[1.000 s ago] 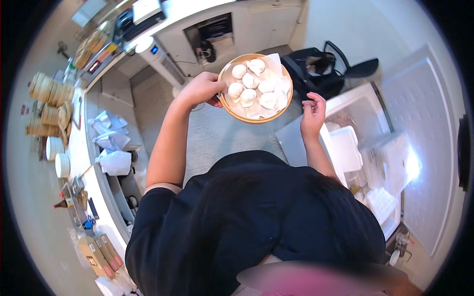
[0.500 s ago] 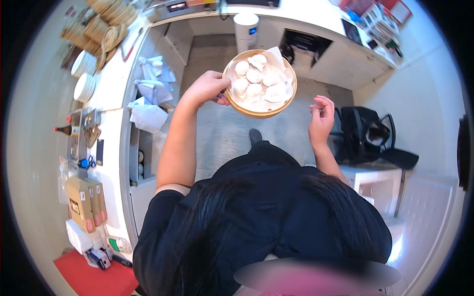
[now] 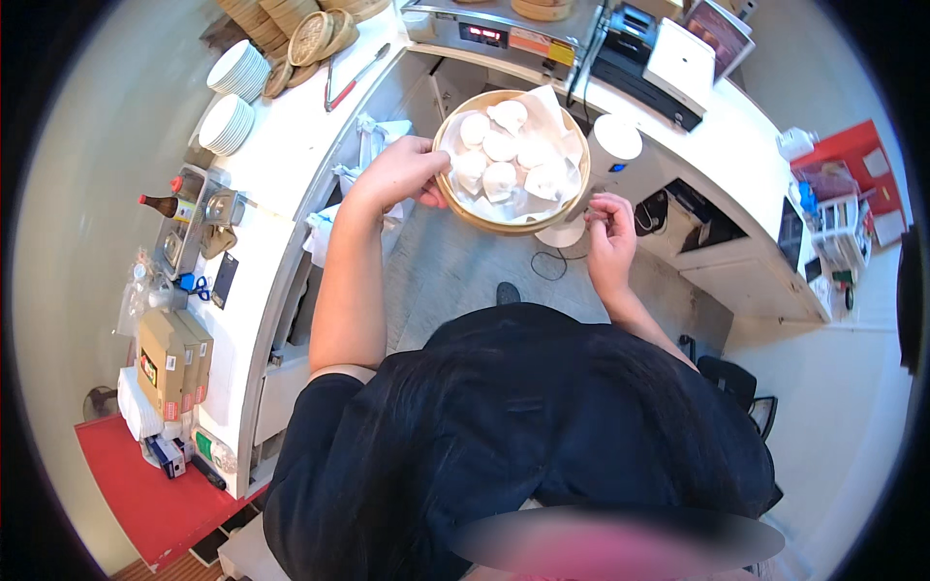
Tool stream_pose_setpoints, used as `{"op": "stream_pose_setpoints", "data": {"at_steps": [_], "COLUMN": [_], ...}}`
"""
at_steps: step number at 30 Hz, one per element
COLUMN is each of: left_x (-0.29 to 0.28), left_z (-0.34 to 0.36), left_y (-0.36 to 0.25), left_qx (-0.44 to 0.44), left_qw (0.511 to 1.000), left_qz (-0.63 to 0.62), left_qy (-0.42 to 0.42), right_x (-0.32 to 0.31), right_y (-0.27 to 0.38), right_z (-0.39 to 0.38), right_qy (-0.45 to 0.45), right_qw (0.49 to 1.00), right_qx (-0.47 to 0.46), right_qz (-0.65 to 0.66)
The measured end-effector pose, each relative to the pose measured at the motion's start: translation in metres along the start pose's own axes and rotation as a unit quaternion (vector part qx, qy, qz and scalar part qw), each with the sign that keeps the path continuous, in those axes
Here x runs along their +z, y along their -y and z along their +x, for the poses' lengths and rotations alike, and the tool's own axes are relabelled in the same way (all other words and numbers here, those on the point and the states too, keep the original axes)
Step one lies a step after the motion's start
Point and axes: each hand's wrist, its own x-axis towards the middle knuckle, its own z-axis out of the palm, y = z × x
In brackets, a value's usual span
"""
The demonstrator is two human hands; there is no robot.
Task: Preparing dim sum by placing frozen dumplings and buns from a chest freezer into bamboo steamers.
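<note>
A round bamboo steamer basket (image 3: 472,211) hangs in the air in front of me. White paper (image 3: 562,131) lines it, and several pale dumplings (image 3: 499,145) lie on the paper. My left hand (image 3: 405,174) is closed on the basket's left rim, with the thumb over the edge and the fingers below. Just right of the basket, my right hand (image 3: 610,247) holds nothing that I can see. Its fingers are loosely curled, a little apart, and do not touch the rim.
A white counter (image 3: 262,252) runs along my left, bearing plate stacks (image 3: 228,124), red-handled tongs (image 3: 341,95), a bottle (image 3: 170,205) and cardboard boxes (image 3: 165,358). Ahead stand a steel appliance (image 3: 504,39) and a white cylindrical bin-like unit (image 3: 615,145). A black chair (image 3: 731,382) is at right.
My body has turned left, so the counter and appliance have shifted rightward in view. My left hand keeps hold of the steamer basket. My right hand has come closer to it.
</note>
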Motion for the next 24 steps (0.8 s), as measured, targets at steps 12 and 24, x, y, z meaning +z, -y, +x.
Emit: {"op": "stream_pose_setpoints", "data": {"at_steps": [12,24], "left_x": [-0.093,-0.129], "left_z": [0.097,0.173], "left_y": [-0.043,-0.074], "left_qx": [0.009,0.066], "left_qw": [0.996,0.959], "left_qz": [0.043,0.13], "left_qy": [0.072,0.241], "right_x": [0.078,0.131], "right_y": [0.049,0.071], "right_z": [0.148,0.116], "right_qy": [0.098,-0.053], "right_qw": [0.971,0.964], "right_qx": [0.217,0.242], "right_qz": [-0.036,-0.092]}}
